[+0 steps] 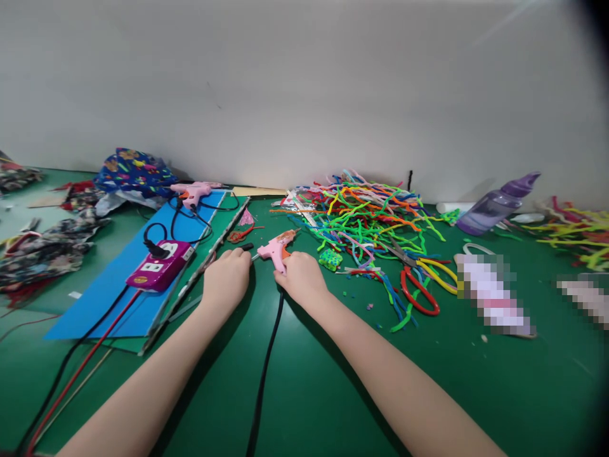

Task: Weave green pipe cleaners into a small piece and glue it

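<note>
My right hand (304,279) is wrapped around the grip of a pink glue gun (272,249), whose nozzle points away and to the right. A black cord (266,368) runs from its grip toward me. Close behind the gun, my left hand (227,276) is closed, its fingers curled down; what it holds is hidden. A small dark piece (247,246) shows by its fingertips, and a thin pale rod sticks out of the gun's back toward them. Beyond the hands lie a red bent piece (245,233) and a pink tassel (246,217).
On the left, a purple power strip (159,266) and a second pink glue gun (193,192) rest on a blue board (107,285). Colourful pipe cleaners (366,216) are heaped to the right, beside scissors (419,285). A purple bottle (495,206) leans farther right.
</note>
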Tool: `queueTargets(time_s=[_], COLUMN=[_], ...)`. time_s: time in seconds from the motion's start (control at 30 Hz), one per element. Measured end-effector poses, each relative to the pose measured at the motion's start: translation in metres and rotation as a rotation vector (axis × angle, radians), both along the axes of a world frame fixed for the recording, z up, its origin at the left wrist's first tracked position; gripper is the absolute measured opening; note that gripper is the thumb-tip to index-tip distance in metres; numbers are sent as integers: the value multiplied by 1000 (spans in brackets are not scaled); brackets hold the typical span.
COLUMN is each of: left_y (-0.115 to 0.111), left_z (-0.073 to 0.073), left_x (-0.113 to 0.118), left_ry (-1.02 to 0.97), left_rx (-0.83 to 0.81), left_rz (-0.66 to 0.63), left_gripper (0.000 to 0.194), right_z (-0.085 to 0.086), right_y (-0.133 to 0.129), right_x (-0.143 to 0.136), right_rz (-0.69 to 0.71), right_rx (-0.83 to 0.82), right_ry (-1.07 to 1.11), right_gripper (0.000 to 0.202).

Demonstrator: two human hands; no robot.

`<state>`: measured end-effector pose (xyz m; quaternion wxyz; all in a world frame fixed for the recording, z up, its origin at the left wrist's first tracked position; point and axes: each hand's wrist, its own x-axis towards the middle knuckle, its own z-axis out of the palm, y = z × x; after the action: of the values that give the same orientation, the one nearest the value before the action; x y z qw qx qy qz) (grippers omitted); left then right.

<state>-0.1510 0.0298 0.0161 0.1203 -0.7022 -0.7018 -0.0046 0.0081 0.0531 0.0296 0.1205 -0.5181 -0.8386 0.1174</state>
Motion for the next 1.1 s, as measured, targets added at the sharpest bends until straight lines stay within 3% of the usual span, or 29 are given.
queueTargets(time_s=[0.27, 0.5, 0.7, 0.87, 1.1], left_y=[1, 1, -6, -25, -68], left_z=[-6, -5, 5, 24, 44], left_x=[-3, -3, 1, 31, 107], left_ry=[-16, -25, -39, -139, -275], left_rx=[27, 31, 198, 194, -206], left_rz=[-5, -22, -89, -253, -618], left_gripper=[34, 33, 37, 28, 20], right_z=[-4, -11, -3, -2, -11], right_y=[-1, -12, -38, -56, -25], right_x=[2, 5, 30, 72, 118], right_rz=[-35, -70, -11, 14, -38], right_rx=[3, 50, 44, 78, 320], right_ry=[22, 129, 274, 277, 153], right_gripper=[25, 39, 25, 15, 17])
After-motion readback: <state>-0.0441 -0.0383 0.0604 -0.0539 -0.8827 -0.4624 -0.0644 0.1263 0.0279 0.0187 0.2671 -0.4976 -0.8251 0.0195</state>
